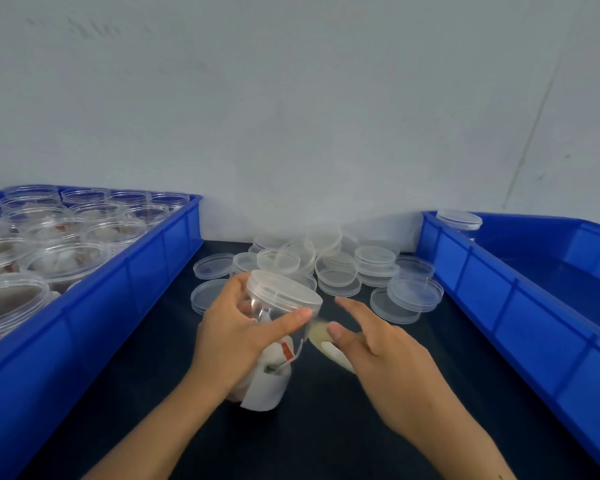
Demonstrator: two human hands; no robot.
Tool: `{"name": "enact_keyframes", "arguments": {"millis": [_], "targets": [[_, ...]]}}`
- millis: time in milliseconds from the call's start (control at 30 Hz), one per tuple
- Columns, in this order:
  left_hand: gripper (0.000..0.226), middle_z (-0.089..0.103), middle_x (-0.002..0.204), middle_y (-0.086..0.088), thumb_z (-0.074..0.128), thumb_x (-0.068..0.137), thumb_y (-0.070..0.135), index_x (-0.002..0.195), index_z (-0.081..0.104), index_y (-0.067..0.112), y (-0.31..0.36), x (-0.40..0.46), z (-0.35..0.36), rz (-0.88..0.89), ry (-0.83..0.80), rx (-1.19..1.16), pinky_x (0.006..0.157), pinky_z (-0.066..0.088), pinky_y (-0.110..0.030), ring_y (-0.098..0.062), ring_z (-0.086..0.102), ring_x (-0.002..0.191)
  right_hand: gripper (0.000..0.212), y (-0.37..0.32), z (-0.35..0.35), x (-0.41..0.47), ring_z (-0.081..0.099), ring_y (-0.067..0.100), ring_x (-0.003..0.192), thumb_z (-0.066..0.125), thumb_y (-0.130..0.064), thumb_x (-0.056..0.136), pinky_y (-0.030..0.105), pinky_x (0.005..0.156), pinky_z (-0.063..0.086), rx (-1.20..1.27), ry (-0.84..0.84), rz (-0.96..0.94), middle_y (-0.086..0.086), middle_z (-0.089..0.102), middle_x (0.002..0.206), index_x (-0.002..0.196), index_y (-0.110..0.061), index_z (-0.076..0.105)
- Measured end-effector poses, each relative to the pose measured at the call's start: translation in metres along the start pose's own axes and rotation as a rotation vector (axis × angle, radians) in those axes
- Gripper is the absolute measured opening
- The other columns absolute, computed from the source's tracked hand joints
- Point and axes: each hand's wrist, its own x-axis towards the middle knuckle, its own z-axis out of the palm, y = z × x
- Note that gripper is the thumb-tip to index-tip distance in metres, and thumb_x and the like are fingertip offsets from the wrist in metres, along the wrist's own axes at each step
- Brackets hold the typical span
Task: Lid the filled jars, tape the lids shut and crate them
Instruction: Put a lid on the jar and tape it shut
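Observation:
My left hand [236,334] grips a clear plastic jar [274,344] with a clear lid [284,287] on top. The jar is tilted to the right and holds white packets with red print. My right hand [371,344] is just right of the jar and pinches a yellowish strip of tape [321,336] between thumb and fingers; the strip reaches toward the jar below the lid. The tape roll itself is blurred under my right hand.
A pile of loose clear lids [340,268] lies on the dark table [326,427] behind my hands. A blue crate [153,268] on the left holds several filled open jars. A blue crate [492,299] on the right holds one lidded jar [459,221].

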Motion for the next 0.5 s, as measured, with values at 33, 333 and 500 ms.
{"name": "enact_keyframes", "arguments": {"millis": [33,333,500], "targets": [[0.072,0.072,0.095,0.021,0.089,0.046,0.054,0.106,0.061,0.027,0.0000,0.0004,-0.0006,-0.006,-0.020,-0.036,0.068,0.052,-0.014,0.002,0.068,0.085,0.052,0.0004,0.0000,-0.0006,0.051,0.005,0.083,0.028,-0.057,0.096,0.023,0.072,0.036,-0.009,-0.002,-0.012,-0.012,0.061,0.095,0.146,-0.044,0.022],[0.074,0.075,0.102,0.006,0.088,0.046,0.045,0.111,0.063,0.020,-0.0016,0.0049,-0.0034,-0.112,-0.245,-0.193,0.067,0.053,-0.014,-0.009,0.070,0.094,0.041,0.0044,-0.0064,0.0016,0.058,0.014,0.102,0.028,-0.046,0.102,0.029,0.084,0.042,-0.078,0.029,-0.073,-0.006,0.065,0.111,0.143,-0.046,0.027],[0.083,0.073,0.104,0.010,0.083,0.043,0.041,0.118,0.054,0.020,-0.0061,0.0070,-0.0082,-0.109,-0.269,-0.235,0.067,0.052,-0.012,-0.005,0.069,0.094,0.039,0.0031,-0.0024,0.0016,0.058,0.012,0.098,0.028,-0.045,0.102,0.027,0.079,0.042,-0.089,0.049,-0.098,-0.006,0.065,0.105,0.141,-0.051,0.027]]}}
